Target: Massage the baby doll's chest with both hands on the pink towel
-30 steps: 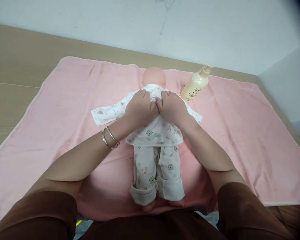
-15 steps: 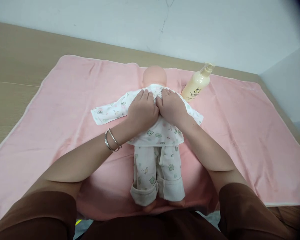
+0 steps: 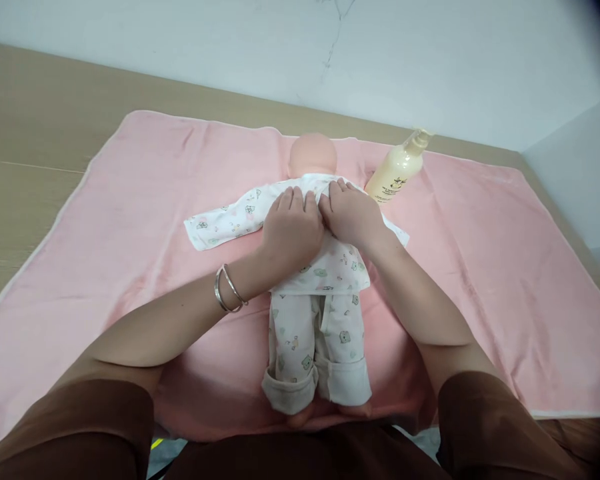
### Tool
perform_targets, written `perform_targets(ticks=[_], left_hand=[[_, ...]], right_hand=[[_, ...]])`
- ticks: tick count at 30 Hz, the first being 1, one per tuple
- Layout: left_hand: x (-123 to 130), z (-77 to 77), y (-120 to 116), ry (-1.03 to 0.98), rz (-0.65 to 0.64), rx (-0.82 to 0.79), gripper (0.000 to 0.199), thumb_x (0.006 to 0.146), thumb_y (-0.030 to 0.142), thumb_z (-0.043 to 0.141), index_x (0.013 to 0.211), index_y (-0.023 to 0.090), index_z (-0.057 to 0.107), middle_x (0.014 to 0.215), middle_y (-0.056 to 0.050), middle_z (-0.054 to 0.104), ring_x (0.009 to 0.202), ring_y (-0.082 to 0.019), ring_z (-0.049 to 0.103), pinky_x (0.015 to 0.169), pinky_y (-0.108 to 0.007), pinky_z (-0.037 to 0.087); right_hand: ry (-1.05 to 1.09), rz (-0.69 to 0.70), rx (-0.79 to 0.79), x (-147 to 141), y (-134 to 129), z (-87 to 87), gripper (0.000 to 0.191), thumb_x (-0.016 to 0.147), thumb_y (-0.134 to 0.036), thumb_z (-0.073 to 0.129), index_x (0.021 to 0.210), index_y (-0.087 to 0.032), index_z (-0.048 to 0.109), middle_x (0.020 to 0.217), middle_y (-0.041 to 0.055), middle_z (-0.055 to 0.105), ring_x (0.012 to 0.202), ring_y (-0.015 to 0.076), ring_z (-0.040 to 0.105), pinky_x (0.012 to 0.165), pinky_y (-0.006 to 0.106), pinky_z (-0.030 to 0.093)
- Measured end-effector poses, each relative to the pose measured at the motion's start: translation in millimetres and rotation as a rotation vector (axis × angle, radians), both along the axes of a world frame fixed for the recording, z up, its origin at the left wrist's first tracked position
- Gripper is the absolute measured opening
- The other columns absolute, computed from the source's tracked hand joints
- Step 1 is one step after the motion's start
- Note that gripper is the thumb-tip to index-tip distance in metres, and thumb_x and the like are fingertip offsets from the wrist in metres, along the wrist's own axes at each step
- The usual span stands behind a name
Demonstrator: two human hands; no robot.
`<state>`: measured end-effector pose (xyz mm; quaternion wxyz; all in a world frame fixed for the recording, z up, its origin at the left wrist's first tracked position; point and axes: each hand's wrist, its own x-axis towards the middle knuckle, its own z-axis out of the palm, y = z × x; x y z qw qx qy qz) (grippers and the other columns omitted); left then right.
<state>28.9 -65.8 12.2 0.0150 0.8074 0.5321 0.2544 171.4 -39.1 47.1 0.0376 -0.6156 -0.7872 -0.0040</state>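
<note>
At the frame's centre, the left hand and right hand rest on the doll's shirt, pinching or not I cannot tell; uneven pressure could bunch the fabric.

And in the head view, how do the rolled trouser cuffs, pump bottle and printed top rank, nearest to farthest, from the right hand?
1. Printed top: directly under the right hand, touching it.
2. Pump bottle: just beyond, to its right.
3. Rolled trouser cuffs: well below it in the view.
</note>
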Motion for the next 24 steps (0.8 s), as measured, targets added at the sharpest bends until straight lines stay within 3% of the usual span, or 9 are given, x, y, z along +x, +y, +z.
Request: perform_targets(ticks=[2,6,8,13,16,19,24], left_hand=[[-4,4.0,9,0.002,-0.024,-0.031,0.049,0.102,0.023,0.037,0.134,-0.002,0.063,0.142,-0.031,0.064,0.144,-0.04,0.057,0.125,-0.058,0.044],[-13,0.6,32,-0.02,-0.042,-0.081,0.049,0.102,0.024,0.034,0.132,-0.002,0.063,0.141,-0.029,0.066,0.144,-0.038,0.057,0.129,-0.055,0.041],[-13,-2.7,32,-0.022,-0.022,-0.058,0.053,0.104,0.027,0.033,0.139,-0.003,0.058,0.148,-0.03,0.061,0.149,-0.039,0.053,0.13,-0.057,0.038],[-4,2.1,5,0.036,-0.037,-0.056,0.05,0.103,0.021,0.035,0.135,-0.008,0.06,0.149,-0.035,0.059,0.15,-0.04,0.052,0.13,-0.056,0.039],[-5,6.4,3,0.07,-0.07,-0.056,0.049,0.103,0.018,0.032,0.133,-0.006,0.062,0.146,-0.032,0.062,0.149,-0.037,0.054,0.131,-0.053,0.04],[-11,4.4,19,0.083,-0.087,-0.072,0.052,0.105,0.021,0.028,0.136,-0.005,0.061,0.147,-0.028,0.063,0.152,-0.035,0.051,0.133,-0.053,0.036],[-15,-2.9,39,0.064,0.092,-0.135,0.058,0.106,0.032,0.036,0.147,-0.005,0.054,0.158,-0.028,0.055,0.154,-0.036,0.049,0.132,-0.052,0.037]], right_hand=[[-0.062,0.002,0.012,-3,-13,2.8,0.051,0.108,-0.029,0.028,0.124,0.001,0.066,0.129,0.031,0.07,0.125,0.0425,0.066,0.1,0.053,0.055],[-0.057,0.017,0.021,-6,-33,8.1,0.043,0.108,-0.027,0.033,0.11,-0.008,0.072,0.108,0.0238,0.075,0.106,0.0366,0.072,0.087,0.046,0.059],[-0.021,0.01,0.005,-4,-28,7.5,0.046,0.11,-0.031,0.032,0.114,-0.008,0.072,0.112,0.0228,0.075,0.111,0.036,0.071,0.091,0.046,0.058],[0.06,0.059,-0.043,8,6,-1.0,0.06,0.113,-0.04,0.024,0.141,0.0,0.06,0.146,0.0259,0.063,0.139,0.038,0.058,0.115,0.051,0.047],[0.061,0.07,-0.042,8,10,-3.0,0.06,0.114,-0.039,0.024,0.145,0.001,0.056,0.15,0.0256,0.061,0.143,0.0374,0.055,0.119,0.05,0.044],[0.008,0.053,0.031,2,-8,0.7,0.053,0.113,-0.034,0.029,0.127,-0.001,0.068,0.132,0.0248,0.071,0.13,0.0382,0.064,0.107,0.047,0.051],[0.025,0.044,0.016,-4,-28,9.7,0.045,0.109,-0.031,0.036,0.085,-0.015,0.071,0.087,0.0147,0.075,0.096,0.0311,0.072,0.077,0.039,0.054]])
